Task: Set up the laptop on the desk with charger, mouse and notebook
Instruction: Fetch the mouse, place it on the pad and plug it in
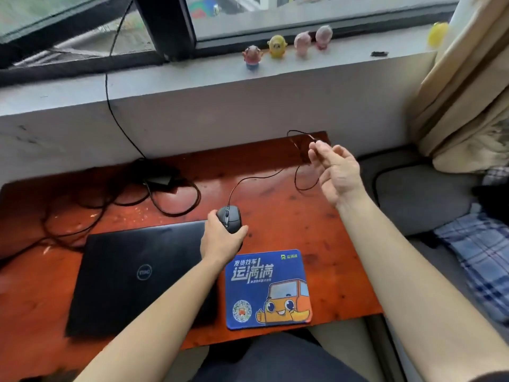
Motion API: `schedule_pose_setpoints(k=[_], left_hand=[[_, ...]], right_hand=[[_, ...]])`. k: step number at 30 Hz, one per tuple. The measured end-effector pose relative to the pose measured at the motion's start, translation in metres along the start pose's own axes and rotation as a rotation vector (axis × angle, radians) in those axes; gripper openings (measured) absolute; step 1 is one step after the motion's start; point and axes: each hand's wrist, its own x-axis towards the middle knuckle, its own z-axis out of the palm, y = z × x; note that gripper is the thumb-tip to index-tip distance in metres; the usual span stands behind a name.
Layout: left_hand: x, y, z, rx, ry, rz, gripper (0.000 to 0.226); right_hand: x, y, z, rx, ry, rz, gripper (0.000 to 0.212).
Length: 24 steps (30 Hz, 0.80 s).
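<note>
A closed black laptop (132, 274) lies on the reddish wooden desk (316, 230), left of a blue mouse pad (267, 290) with an orange cartoon car. My left hand (220, 241) grips a black wired mouse (230, 220) just beyond the pad's far edge. The mouse cable (256, 179) runs back and right in loops. My right hand (336, 172) is raised over the desk's far right corner, fingers pinching that thin cable. The black charger brick (159, 176) with tangled cords sits at the back left. No notebook is in view.
A grey windowsill (192, 78) behind the desk carries several small toy figures (276, 46). A black cord (110, 100) hangs from the window down to the charger. A curtain (468, 92) and plaid fabric (479, 257) are at the right.
</note>
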Motion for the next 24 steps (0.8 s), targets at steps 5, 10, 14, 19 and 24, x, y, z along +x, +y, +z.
schedule_pose_setpoints(k=[5,10,14,19,24], left_hand=[[-0.018,-0.024,0.040,0.127,-0.154,-0.031,0.092],[-0.040,-0.052,0.069,0.231,-0.316,-0.060,0.086],[-0.053,-0.061,0.080,0.308,-0.357,-0.002,0.081],[-0.057,-0.067,0.085,0.350,-0.443,-0.009,0.099],[-0.049,-0.075,0.079,0.259,-0.496,0.018,0.070]], right_hand=[[-0.014,0.072,-0.077,-0.463,0.270,0.224,0.020],[-0.049,0.129,-0.150,-0.682,0.456,0.477,0.027],[-0.062,0.144,-0.168,-0.774,0.437,0.504,0.026],[-0.062,0.144,-0.169,-0.917,0.378,0.480,0.027],[-0.057,0.142,-0.174,-0.974,0.341,0.469,0.031]])
